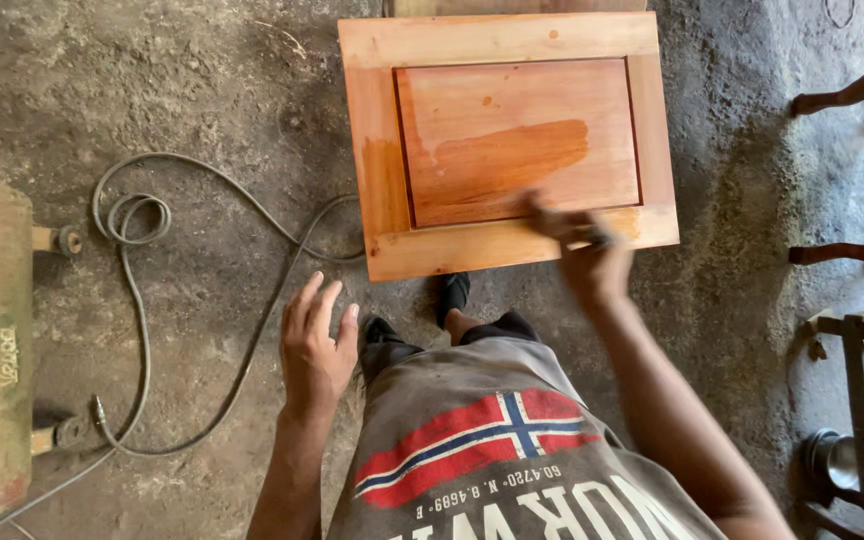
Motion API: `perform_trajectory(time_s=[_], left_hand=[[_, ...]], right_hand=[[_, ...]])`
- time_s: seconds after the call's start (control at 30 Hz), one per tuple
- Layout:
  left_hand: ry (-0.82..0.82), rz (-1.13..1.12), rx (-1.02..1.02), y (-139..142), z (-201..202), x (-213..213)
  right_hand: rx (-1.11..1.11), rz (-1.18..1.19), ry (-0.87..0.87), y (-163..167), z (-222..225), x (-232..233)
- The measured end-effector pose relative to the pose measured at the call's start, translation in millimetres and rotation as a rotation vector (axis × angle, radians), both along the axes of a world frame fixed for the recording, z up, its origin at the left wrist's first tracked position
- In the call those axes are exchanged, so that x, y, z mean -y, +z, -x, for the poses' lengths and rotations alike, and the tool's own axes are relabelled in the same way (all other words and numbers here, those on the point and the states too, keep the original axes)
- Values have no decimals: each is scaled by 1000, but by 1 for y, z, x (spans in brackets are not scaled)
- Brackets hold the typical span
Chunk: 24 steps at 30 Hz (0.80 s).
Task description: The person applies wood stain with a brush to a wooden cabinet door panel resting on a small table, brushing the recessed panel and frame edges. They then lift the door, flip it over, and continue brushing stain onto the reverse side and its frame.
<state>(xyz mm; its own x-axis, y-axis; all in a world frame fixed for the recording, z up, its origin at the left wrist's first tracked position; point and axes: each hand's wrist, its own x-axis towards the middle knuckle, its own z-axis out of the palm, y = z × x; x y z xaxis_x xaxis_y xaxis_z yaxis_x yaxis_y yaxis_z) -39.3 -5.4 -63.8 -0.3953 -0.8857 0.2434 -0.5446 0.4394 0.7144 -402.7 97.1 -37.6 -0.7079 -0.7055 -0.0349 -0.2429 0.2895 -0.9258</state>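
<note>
Over the wooden panel, we are pressing our blurred right hand, fingers pinched on something indistinct; left hand is hanging open, well apart.

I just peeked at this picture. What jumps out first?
The big orange wooden panel at the top middle, with a darker wet-looking streak across its sunken centre. The right hand is blurred at the panel's lower edge, holding something too blurred to name. The left hand hangs open over the grey floor, near a looping hose.
</note>
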Motion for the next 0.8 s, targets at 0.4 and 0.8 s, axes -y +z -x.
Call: perform_trajectory(time_s=[0.4,0.8], left_hand=[[106,54,102,-6,-43,-26],[301,-117,-20,-2,-49,-46]], right_hand=[[-357,61,824,-7,-15,100],[-553,158,1233,22,-17,173]])
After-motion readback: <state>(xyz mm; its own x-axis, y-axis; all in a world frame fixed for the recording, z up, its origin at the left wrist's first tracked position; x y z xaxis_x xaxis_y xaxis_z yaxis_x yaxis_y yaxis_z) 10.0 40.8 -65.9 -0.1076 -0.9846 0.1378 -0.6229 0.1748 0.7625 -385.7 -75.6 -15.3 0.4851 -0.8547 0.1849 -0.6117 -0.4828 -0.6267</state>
